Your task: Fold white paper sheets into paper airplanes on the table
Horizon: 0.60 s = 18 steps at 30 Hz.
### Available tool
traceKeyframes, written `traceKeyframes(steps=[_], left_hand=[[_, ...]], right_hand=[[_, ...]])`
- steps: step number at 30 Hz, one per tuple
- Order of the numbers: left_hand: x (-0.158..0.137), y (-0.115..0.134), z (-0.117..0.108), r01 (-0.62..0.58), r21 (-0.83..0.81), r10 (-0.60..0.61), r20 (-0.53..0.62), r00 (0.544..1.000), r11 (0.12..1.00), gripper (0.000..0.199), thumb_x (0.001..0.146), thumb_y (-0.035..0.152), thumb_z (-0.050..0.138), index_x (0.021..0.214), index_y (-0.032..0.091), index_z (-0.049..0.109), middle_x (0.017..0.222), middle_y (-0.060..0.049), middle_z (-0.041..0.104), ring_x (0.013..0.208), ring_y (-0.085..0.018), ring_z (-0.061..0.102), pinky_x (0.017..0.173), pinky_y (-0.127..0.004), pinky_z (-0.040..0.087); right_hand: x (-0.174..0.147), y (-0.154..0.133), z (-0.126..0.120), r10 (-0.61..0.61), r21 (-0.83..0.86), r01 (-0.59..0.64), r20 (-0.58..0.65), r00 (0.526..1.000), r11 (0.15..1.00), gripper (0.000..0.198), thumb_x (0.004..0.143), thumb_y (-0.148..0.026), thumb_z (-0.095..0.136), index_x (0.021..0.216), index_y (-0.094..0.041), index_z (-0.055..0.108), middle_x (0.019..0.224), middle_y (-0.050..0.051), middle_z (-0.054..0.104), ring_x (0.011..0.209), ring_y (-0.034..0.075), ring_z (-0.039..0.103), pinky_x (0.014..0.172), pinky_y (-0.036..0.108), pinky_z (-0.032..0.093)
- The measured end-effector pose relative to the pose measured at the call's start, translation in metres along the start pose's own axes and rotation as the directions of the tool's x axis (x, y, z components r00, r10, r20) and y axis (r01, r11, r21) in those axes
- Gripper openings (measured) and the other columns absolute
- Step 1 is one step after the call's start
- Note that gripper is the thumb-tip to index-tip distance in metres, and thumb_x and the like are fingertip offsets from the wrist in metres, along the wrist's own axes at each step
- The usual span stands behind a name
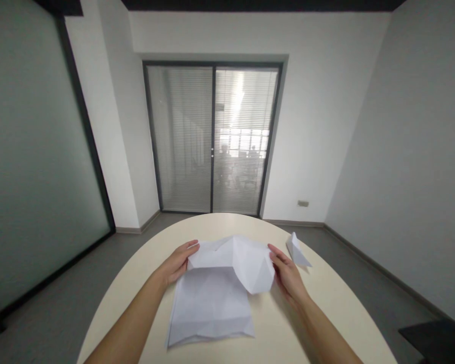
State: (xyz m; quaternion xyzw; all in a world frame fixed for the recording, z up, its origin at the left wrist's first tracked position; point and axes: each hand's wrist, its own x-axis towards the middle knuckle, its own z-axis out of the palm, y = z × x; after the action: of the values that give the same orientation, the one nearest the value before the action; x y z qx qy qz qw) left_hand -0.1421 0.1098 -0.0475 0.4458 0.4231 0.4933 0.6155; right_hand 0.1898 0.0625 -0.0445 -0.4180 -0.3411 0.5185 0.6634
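Note:
A creased sheet of white paper [251, 260] is stretched between my two hands above the table. My left hand [180, 262] pinches its left edge, thumb and fingers closed on it. At the opposite edge, my right hand [286, 273] grips the sheet, with the fingertips partly behind it. The sheet bends along fold lines, and its right part droops forward. Below it lies a stack of white paper [212, 303] with creases near its front edge; the held sheet covers the stack's back part. Whether the two touch, I cannot tell.
The round cream table [273, 328] carries everything. A small folded white paper piece [296, 251] stands near its right back edge, beyond my right hand. A dark flat object [436, 338] is at the lower right. Sliding glass doors [212, 136] with blinds are behind the table.

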Motion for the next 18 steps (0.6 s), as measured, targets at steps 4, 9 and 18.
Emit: traceKeyframes(steps=[4, 9, 18], left_hand=[[-0.012, 0.003, 0.017, -0.019, -0.372, 0.093, 0.183, 0.979, 0.928, 0.049, 0.08, 0.018, 0.077, 0.124, 0.023, 0.056, 0.115, -0.007, 0.069, 0.095, -0.019, 0.069, 0.09, -0.036, 0.054], [-0.014, -0.001, 0.042, -0.194, -0.52, 0.274, 0.081, 0.958, 0.832, 0.024, 0.084, 0.017, 0.071, 0.106, 0.021, 0.062, 0.114, -0.005, 0.069, 0.106, -0.021, 0.066, 0.099, -0.04, 0.051], [-0.004, 0.012, 0.061, -0.16, -0.219, 0.125, -0.164, 0.978, 0.963, 0.028, 0.083, 0.024, 0.069, 0.109, 0.015, 0.065, 0.105, -0.013, 0.073, 0.094, -0.025, 0.071, 0.08, -0.035, 0.058]], right_hand=[[-0.003, 0.002, -0.005, 0.023, 0.034, -0.023, -0.006, 1.0, 0.999, 0.052, 0.07, -0.022, 0.077, 0.121, -0.02, 0.066, 0.076, 0.0, 0.073, 0.061, 0.013, 0.066, 0.053, 0.02, 0.056], [-0.023, -0.006, 0.0, 0.108, 0.014, -0.111, 0.116, 0.987, 0.994, 0.054, 0.07, -0.017, 0.076, 0.122, -0.019, 0.064, 0.072, -0.002, 0.071, 0.059, 0.01, 0.066, 0.054, 0.015, 0.055], [-0.031, -0.028, 0.005, 0.074, -0.512, 0.178, 0.434, 0.898, 0.841, 0.04, 0.071, -0.041, 0.076, 0.104, -0.019, 0.076, 0.076, 0.006, 0.076, 0.068, 0.02, 0.071, 0.058, 0.028, 0.054]])
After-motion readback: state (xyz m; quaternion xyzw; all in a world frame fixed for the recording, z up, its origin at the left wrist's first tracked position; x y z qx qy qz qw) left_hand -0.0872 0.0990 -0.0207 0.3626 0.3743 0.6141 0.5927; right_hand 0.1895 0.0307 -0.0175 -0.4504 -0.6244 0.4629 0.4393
